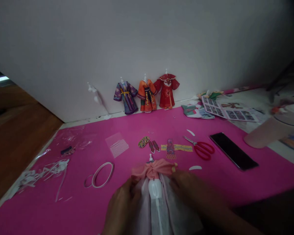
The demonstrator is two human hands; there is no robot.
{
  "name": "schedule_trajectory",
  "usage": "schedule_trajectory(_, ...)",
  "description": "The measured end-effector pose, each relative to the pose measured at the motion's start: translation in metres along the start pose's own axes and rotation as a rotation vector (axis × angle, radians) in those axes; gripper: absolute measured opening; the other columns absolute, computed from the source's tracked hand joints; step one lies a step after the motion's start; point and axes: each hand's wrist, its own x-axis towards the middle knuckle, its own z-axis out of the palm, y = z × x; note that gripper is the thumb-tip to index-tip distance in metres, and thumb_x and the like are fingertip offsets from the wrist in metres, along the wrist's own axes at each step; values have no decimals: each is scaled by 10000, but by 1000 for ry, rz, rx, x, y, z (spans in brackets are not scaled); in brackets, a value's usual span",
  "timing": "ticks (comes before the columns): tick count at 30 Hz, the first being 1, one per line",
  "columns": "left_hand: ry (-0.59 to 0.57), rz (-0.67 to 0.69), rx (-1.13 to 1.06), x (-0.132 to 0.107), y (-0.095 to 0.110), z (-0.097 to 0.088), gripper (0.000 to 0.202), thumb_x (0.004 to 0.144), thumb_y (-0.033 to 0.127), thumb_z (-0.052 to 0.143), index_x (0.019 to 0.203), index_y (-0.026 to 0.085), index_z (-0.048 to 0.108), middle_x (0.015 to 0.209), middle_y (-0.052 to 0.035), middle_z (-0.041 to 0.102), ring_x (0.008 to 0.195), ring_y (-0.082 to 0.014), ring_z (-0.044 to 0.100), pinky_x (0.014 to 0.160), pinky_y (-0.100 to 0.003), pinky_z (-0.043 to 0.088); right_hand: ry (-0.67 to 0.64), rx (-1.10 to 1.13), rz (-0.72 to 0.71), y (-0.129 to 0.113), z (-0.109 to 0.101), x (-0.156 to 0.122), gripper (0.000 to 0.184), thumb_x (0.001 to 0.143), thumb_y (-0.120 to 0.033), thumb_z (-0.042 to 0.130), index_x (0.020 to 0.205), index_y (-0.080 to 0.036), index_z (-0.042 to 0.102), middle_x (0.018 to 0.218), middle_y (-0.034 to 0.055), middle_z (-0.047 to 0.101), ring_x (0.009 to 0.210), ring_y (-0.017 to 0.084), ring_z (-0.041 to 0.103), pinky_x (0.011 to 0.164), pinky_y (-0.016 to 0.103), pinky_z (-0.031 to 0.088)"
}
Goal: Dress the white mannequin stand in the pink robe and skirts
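A small white doll mannequin stands at the front middle of the pink mat, its lower body and stand bare. Over its shoulders hangs a doll dress with a pink-orange top and long pale panels that part at the front. My left hand pinches the garment's left side. On the opposite side, my right hand is closed on the cloth near the sleeve, somewhat smeared by motion. Just beyond the doll lie a pair of dark red pointed pieces and a patterned oval piece.
Red-handled scissors and a black phone lie to the right, near a pale cup. Dressed mannequins lean along the wall. A roll of white tape and plastic wrapping lie on the left.
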Motion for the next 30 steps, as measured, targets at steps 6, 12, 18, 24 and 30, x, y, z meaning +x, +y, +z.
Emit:
schedule_trajectory(6,-12,-2,101,-1,-6,2,242,806,348,486,866,201,668,810,-90,722,759,-278,655,643,-327,394,74,48,-3,8,25,17,108,830,-180,554,805,-193,658,805,75,725,722,230,657,601,310,387)
schedule_trajectory(12,27,20,-24,6,-17,8,186,796,381,503,711,218,529,663,-5,607,641,-194,561,572,-274,353,137,117,15,10,20,21,113,791,-134,539,729,-204,604,696,24,665,613,178,593,520,279,282)
schedule_trajectory(18,79,76,-159,6,-15,10,222,806,425,529,757,214,575,669,4,629,648,-186,569,593,-265,395,122,221,-120,-5,10,19,124,812,-135,543,765,-220,621,752,-4,674,693,166,605,607,274,374)
schedule_trajectory(24,22,145,-239,4,-4,3,233,833,402,520,765,202,618,733,-8,678,692,-185,600,627,-256,431,47,252,-363,-28,13,10,353,842,-179,566,1174,-273,640,1104,50,677,1019,223,612,850,321,452)
schedule_trajectory(30,37,113,-207,6,9,9,249,854,420,498,794,204,607,651,0,639,599,-175,574,575,-259,407,3,267,-306,-30,12,9,339,849,-183,554,1148,-291,671,1038,48,689,969,224,629,805,316,470)
